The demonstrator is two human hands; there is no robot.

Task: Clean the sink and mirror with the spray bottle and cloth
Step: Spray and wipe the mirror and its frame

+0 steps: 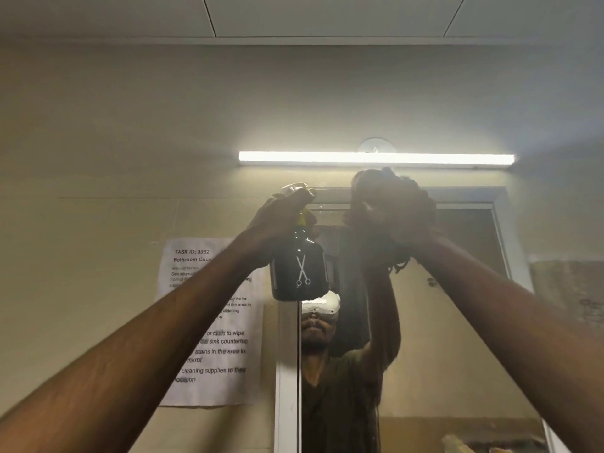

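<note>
Your left hand [281, 207] grips the dark spray bottle [299, 269] by its neck while your right hand [397, 214] clutches the cloth [376, 188] against the mirror [457, 322] top.

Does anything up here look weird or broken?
Nothing looks broken or spilled. The left hand grips the dark spray bottle while the right hand holds a cloth at the mirror top. The paper notice hangs slightly tilted.
</note>
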